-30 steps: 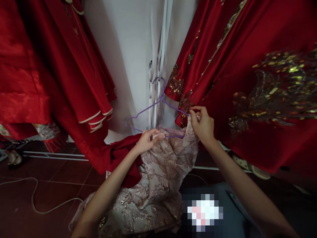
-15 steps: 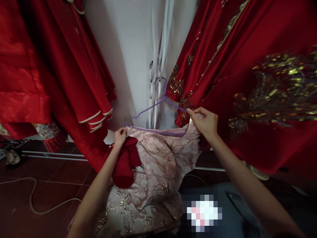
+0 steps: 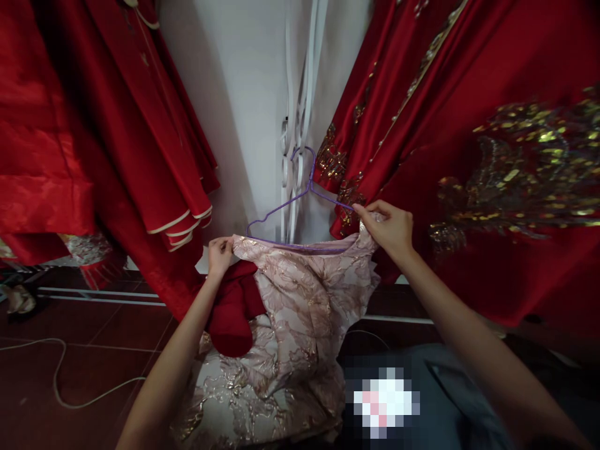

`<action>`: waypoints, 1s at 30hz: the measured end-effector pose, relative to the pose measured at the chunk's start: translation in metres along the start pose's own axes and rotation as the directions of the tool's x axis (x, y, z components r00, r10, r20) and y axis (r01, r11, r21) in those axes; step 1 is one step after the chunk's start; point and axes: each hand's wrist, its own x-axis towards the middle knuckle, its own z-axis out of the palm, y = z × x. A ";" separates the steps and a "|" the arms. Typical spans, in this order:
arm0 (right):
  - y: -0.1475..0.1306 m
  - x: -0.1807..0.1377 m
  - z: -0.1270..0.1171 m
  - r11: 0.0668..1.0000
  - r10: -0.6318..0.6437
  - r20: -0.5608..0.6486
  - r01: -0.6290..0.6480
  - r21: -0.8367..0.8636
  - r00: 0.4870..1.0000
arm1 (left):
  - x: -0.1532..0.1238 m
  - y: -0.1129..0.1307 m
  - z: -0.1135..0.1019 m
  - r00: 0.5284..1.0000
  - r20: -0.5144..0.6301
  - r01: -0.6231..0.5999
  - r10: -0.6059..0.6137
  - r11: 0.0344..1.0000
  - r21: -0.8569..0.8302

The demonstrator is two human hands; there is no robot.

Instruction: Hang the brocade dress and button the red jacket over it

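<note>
A pale pink dress (image 3: 300,294) with raised gold floral patterning hangs between my hands, its lower part spreading toward me. A thin purple hanger (image 3: 287,205) runs along its top edge, the hook up by the white straps. My left hand (image 3: 220,255) pinches the dress's upper left corner, just off the hanger's left end. At the other side, my right hand (image 3: 390,230) grips the upper right corner of the dress together with the hanger's right arm. Something dark red and soft, perhaps velvet (image 3: 233,312), lies against the dress beside my left wrist.
Red garments (image 3: 154,156) hang at the left, and more red ones with gold sequins (image 3: 515,175) at the right. White straps (image 3: 293,112) hang down the pale wall. A white cable (image 3: 59,375) and a shoe (image 3: 19,299) lie on the dark tiled floor.
My left hand has shifted slightly left and up, drawing the dress's corner outward past the hanger's end. The right hand stays nearly where it was.
</note>
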 end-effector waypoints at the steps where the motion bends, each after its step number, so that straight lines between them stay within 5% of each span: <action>1: 0.000 0.000 0.000 1.000 -0.002 -0.001 0.002 0.001 1.000 | 0.001 0.000 0.000 1.000 0.006 -0.001 0.001 1.000 0.007; 8: 0.000 -0.002 0.001 1.000 0.009 0.014 -0.009 0.019 1.000 | 0.005 -0.001 0.000 0.997 0.074 -0.004 0.003 1.000 0.012; 30: 0.003 -0.003 0.007 1.000 0.023 -0.004 -0.023 0.018 1.000 | 0.001 0.000 -0.002 0.999 0.048 0.016 -0.015 1.000 -0.021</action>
